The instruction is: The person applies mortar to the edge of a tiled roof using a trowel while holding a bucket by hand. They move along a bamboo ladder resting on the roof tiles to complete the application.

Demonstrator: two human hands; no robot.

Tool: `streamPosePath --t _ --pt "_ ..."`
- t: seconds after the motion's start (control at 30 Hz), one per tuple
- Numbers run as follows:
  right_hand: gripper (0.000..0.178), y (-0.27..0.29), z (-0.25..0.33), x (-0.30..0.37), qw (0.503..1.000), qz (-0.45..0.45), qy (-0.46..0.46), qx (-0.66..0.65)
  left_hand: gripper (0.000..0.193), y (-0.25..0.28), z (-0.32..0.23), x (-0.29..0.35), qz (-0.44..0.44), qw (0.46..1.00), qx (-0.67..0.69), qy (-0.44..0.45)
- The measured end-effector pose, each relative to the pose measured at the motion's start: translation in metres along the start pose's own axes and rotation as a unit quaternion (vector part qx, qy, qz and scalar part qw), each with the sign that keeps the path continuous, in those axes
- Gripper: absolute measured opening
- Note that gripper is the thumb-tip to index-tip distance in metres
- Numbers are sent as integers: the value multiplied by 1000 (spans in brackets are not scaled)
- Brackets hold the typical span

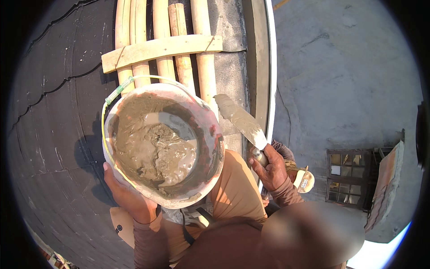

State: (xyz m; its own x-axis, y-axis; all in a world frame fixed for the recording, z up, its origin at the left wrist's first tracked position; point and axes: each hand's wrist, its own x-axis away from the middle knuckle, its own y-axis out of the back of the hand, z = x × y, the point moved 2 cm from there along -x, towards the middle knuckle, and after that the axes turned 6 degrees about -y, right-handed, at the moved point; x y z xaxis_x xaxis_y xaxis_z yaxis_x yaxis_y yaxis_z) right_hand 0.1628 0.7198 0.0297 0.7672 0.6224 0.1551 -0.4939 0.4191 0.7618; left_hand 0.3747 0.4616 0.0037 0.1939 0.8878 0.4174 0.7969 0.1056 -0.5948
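Note:
A pale bucket (214,181) with wet grey-brown mortar (156,152) inside sits tilted in front of me. My left hand (130,197) grips its near left side, with part of the fingers hidden by the bucket. The thin yellow handle (104,130), with a green grip, hangs over the bucket's left and far rim. To the right of the bucket, my right hand (272,168) is closed around the handle of a trowel (244,121). Its long blade is coated with mortar and points away to the far left, apart from the bucket.
Bamboo poles (162,36) lie beyond the bucket under a wooden crosspiece (161,49). Dark roofing sheets (58,134) spread to the left. A white edge (272,58) runs along the right, beside a grey wall (340,80) with a window (347,179). A person in a light cap (304,180) is near my right hand.

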Motion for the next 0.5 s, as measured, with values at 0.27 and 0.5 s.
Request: streamPosePath --t 0.27,0.5 --pt "21 -79 -221 -36 971 -67 -188 -130 48 3 8 -6 -15 998 -33 -54" --pt "31 -65 -209 -109 908 -33 -345 -234 43 22 9 -7 -5 996 -44 -82"
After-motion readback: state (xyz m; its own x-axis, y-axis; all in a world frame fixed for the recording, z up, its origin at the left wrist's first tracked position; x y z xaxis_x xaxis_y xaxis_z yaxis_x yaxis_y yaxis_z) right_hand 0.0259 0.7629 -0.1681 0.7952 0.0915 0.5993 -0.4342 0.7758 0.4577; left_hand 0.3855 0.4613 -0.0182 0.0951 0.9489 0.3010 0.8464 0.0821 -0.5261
